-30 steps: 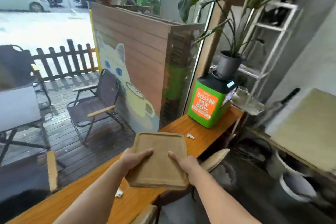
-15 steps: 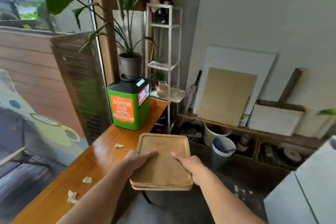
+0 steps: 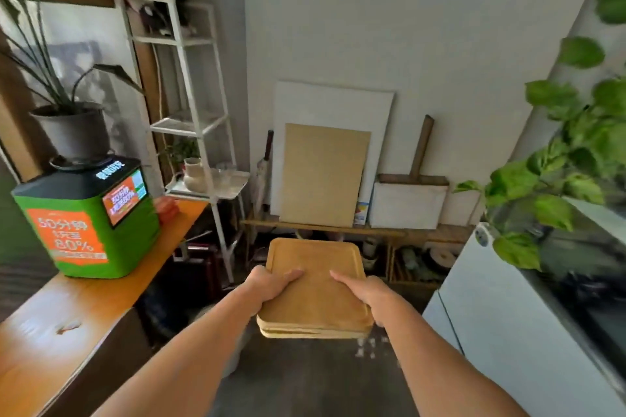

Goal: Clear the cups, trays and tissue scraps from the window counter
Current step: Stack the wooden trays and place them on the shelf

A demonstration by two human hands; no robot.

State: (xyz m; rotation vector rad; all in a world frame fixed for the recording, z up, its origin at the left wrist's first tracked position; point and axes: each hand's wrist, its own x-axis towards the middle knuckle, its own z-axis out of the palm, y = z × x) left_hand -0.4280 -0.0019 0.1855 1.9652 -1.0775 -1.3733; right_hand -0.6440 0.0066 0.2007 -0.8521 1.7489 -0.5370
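Note:
Two stacked wooden trays [image 3: 315, 284] hang level in front of me, clear of the counter and above the dark floor. My left hand [image 3: 269, 283] grips the stack's left edge, thumb on top. My right hand [image 3: 367, 293] grips the right edge the same way. The orange wooden window counter [image 3: 67, 318] runs along my left, apart from the trays. One small scrap [image 3: 69, 327] lies on its top. No cups are in view.
A green and orange box [image 3: 88, 223] with a potted plant [image 3: 72, 132] on top stands on the counter's far end. A white wire shelf [image 3: 189, 125] rises behind it. Boards [image 3: 325, 176] lean on the far wall. A white cabinet [image 3: 515, 325] and leafy plant [image 3: 572, 159] are at right.
I have turned right, away from the window, carrying the trays off the counter. The window and outdoor deck have left the view; the wall, boards and white cabinet have come in.

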